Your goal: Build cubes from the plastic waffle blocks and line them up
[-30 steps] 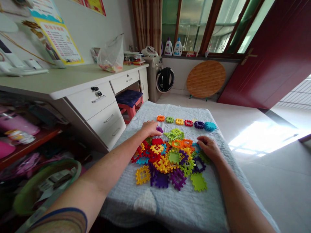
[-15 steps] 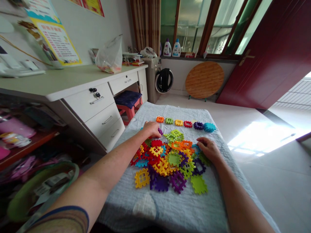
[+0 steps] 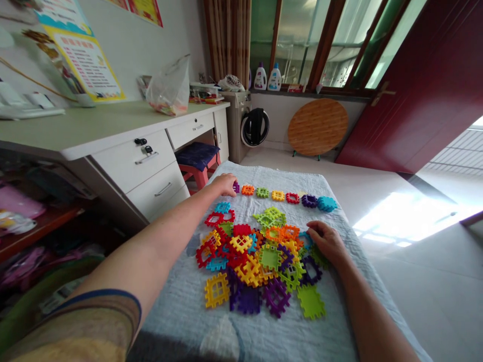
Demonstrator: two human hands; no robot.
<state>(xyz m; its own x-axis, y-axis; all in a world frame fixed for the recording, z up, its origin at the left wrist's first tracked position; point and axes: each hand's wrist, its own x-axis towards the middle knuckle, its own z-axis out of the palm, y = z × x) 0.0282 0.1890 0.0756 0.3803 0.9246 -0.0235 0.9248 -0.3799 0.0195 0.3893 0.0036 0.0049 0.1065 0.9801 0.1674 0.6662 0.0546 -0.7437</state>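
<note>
My left hand [image 3: 225, 185] is closed on a purple piece [image 3: 236, 187] at the left end of a row of toy pieces. Along the row lie an orange piece [image 3: 248, 190], a green piece [image 3: 262, 192], a yellow one [image 3: 277, 195], a red one [image 3: 292, 198], a dark purple one [image 3: 309, 201] and a blue one [image 3: 327, 203]. Nearer me is a heap of mixed pieces [image 3: 270, 256]. My right hand [image 3: 327, 240] rests at the heap's right side, fingers curled beside a blue piece [image 3: 306, 240]; whether it grips anything is unclear.
A pale blue cloth [image 3: 294, 334] covers the table. To the left stands a white desk [image 3: 113, 125] with drawers, and a stool [image 3: 198, 156] is partly under it. Beyond are a washing machine [image 3: 237, 125] and a round wooden board [image 3: 318, 126].
My left hand has moved away from the heap, up and left, carrying the purple piece to the row's left end. My right hand has stayed by the heap. The view has shifted slightly.
</note>
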